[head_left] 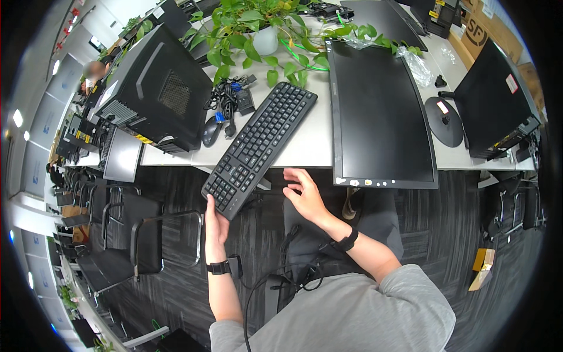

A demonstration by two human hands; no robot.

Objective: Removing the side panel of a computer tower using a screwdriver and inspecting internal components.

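A black keyboard (258, 146) slants from the desk out past its front edge, its near end over the floor. My left hand (216, 226) grips that near end, thumb along the side and the other fingers hidden beneath. To the right of the keyboard, my right hand (306, 196) hovers just off the desk's edge with bent fingers apart, holding nothing. A black mouse (212, 131) lies left of the keyboard, beside a bundle of black cables (226, 97) with blue plugs. Right of the keyboard a black monitor (384, 111) lies flat, screen up, its lower edge overhanging the desk.
A black computer tower (158, 94) stands on the left of the desk (305, 141), another tower (495, 100) on the right near a round monitor base (444, 122). Behind are a leafy potted plant (252, 35) and cardboard boxes (498, 29). A chair (126, 258) stands at left.
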